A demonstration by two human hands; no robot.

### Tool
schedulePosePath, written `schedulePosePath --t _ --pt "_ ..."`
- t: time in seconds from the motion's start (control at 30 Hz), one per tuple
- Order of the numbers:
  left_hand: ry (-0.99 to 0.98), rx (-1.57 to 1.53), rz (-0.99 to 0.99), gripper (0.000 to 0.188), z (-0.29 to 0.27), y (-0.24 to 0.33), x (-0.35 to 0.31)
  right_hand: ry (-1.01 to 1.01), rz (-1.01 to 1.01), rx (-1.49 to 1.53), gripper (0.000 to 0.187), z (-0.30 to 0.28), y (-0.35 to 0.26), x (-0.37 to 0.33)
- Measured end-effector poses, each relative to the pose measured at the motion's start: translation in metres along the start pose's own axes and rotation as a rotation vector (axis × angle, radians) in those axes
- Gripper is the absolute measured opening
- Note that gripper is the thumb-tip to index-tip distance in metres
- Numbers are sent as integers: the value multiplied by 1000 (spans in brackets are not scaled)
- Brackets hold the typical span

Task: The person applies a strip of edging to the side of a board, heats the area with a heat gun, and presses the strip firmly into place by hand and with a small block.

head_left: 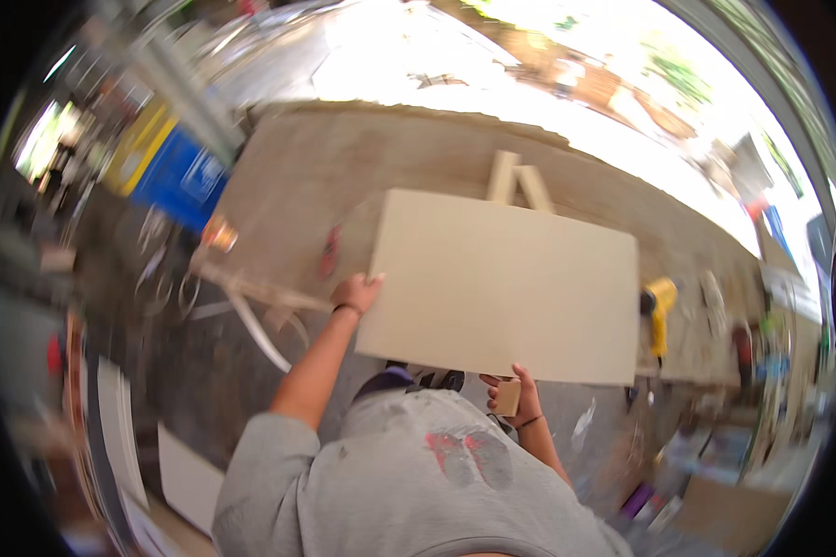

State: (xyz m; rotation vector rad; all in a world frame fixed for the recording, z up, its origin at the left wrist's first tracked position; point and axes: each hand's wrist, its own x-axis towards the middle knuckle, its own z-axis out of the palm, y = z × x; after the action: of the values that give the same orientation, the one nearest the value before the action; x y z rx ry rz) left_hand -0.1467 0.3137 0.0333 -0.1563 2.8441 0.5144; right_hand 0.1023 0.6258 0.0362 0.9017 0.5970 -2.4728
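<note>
A large cream rectangular board [502, 288] lies in front of me, tilted a little, its near edge reaching past the worktable's near side. At its left edge my left hand [360, 291] is closed, with the thumb along the edge and the other fingers mostly hidden. My right hand [528, 397] is just below the near edge of the board and grips a small tan rectangular block [508, 397]. Its thumb points up near the board's edge; whether it touches the board I cannot tell.
Two pale wood strips [502, 176] stick out beyond the board's far edge on the brown worktable [297, 167]. A yellow and black power tool [659, 311] lies to the right. On the left are a red hand tool [330, 251] and a blue and yellow container [178, 172].
</note>
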Motion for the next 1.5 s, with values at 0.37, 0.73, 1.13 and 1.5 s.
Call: schedulePosePath --t 0.37,0.73,1.13,1.5 --pt "513 -587 -473 40 36 -201 -42 -189 83 -151 54 58 -13 -9" --pt "463 -450 -905 65 -1 -364 74 9 -302 -254 48 227 13 191" --pt "371 -1277 -558 21 -1 -395 106 246 -346 -450 53 392 54 363" --pt "266 -973 -249 27 -34 -322 -36 156 -472 -956 58 407 120 285"
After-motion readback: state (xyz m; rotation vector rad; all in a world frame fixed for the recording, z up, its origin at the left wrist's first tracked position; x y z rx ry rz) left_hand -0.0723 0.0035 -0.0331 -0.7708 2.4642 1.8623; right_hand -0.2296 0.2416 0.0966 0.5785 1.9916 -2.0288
